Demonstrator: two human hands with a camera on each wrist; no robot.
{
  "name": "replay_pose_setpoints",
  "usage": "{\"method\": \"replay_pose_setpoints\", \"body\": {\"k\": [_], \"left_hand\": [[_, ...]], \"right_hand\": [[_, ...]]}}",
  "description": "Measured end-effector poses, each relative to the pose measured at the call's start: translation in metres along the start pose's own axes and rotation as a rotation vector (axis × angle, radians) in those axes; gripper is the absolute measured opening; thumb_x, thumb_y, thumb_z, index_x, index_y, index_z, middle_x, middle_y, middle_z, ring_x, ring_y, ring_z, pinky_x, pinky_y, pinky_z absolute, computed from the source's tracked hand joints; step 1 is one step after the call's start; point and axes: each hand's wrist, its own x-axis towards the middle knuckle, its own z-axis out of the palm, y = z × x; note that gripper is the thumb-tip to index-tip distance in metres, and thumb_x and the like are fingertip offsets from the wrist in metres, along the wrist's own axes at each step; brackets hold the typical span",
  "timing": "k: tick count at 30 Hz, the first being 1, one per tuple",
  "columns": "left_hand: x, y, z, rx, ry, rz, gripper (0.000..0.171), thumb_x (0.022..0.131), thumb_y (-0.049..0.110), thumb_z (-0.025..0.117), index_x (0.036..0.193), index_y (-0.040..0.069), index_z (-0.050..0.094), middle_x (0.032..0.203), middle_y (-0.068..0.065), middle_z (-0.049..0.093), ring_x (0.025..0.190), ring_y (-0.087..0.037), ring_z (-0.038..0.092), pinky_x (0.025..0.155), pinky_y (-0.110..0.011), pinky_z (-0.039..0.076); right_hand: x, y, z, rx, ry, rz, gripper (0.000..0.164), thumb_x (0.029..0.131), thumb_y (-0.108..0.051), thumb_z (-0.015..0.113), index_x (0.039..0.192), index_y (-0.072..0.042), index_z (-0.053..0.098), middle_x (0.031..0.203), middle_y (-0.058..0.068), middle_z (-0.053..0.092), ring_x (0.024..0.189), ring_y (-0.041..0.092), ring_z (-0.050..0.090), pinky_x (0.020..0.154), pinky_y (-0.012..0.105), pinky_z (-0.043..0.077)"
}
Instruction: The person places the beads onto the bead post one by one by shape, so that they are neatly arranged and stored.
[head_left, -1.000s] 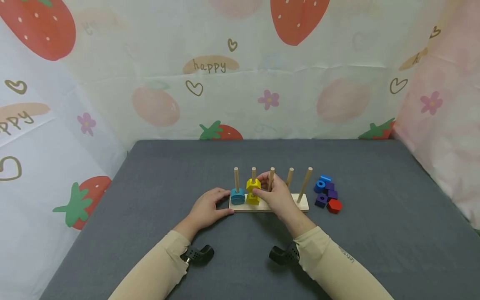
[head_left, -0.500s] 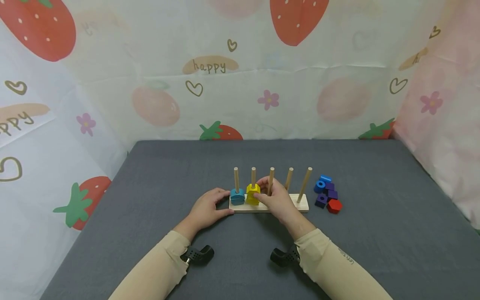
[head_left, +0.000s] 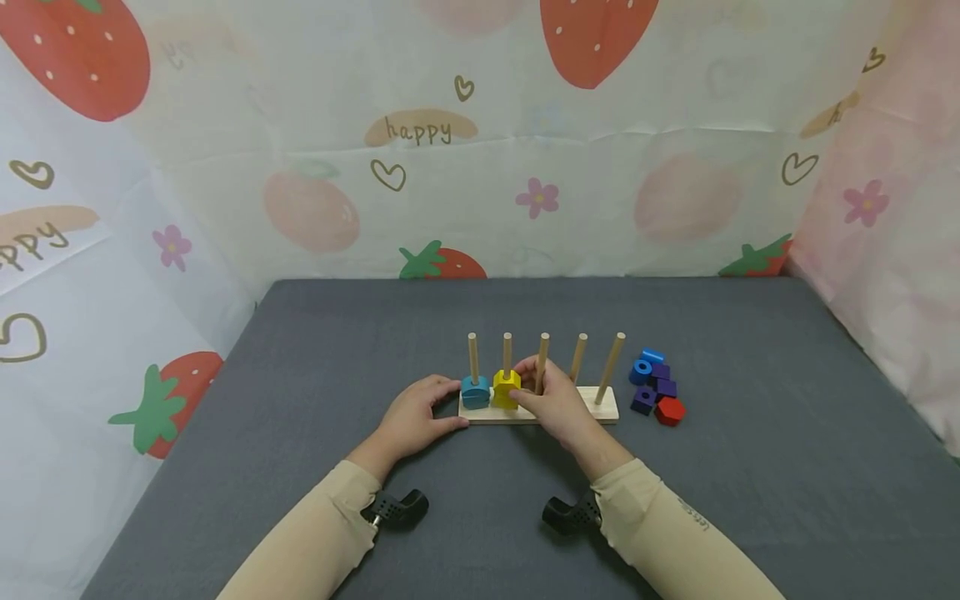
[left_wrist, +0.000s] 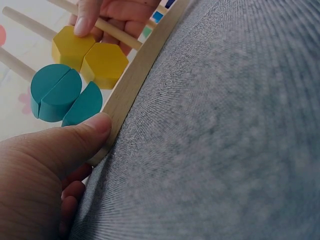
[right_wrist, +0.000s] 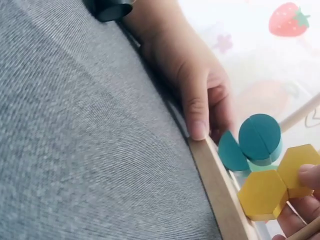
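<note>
My left hand (head_left: 416,417) grips the left end of a wooden peg stand (head_left: 604,410), its thumb on the front edge and its other fingers behind. Teal rounded blocks (head_left: 475,393) sit on the leftmost peg. On the second peg, one yellow hexagonal block (left_wrist: 106,66) rests on the base with another, the upper yellow hexagonal block (left_wrist: 70,49), directly above and against it. My right hand (head_left: 558,404) pinches that upper block, thumb on its front face and fingers behind. The right fingertips are partly hidden behind the blocks and the third peg (head_left: 543,354).
Right of the stand lies a loose group of blocks: a blue round one (head_left: 641,372), several purple ones (head_left: 642,400) and a red hexagonal one (head_left: 670,412). The three right-hand pegs carry no blocks. Grey cloth (head_left: 465,533) covers the table.
The upper yellow block has slid down its peg onto the lower one, my right hand moving down with it. My left hand has stayed at the stand's end.
</note>
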Motion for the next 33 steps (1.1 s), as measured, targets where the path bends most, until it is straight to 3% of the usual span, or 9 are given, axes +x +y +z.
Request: {"method": "replay_pose_setpoints", "body": {"k": [9,25,33], "left_hand": [[0.0,0.001,-0.001,-0.001,-0.013,-0.003,0.059,0.075,0.042,0.072,0.124,0.013,0.057,0.114,0.002,0.058,0.107,-0.015,0.053,0.093,-0.037,0.041],[0.0,-0.001,0.001,0.007,0.001,0.003,0.059,0.075,0.041,0.073,0.124,0.013,0.058,0.113,0.003,0.058,0.106,-0.014,0.053,0.093,-0.037,0.042],[0.0,-0.001,0.0,-0.005,-0.005,-0.001,0.058,0.075,0.041,0.073,0.125,0.014,0.057,0.113,0.004,0.058,0.107,-0.014,0.053,0.094,-0.037,0.041]], "right_hand": [[-0.004,-0.005,-0.003,-0.012,-0.002,0.006,0.032,0.085,-0.007,0.064,0.114,-0.01,0.051,0.11,0.008,0.057,0.103,0.025,0.054,0.094,0.043,0.041],[-0.018,-0.047,-0.026,0.012,-0.041,-0.199,0.056,0.09,-0.008,0.057,0.139,-0.02,0.031,0.132,0.006,0.049,0.126,0.022,0.041,0.103,0.041,0.031],[-0.027,-0.065,-0.039,-0.029,-0.02,-0.288,0.057,0.089,-0.01,0.058,0.139,-0.022,0.034,0.136,0.0,0.044,0.127,0.016,0.039,0.105,0.037,0.029]]}}
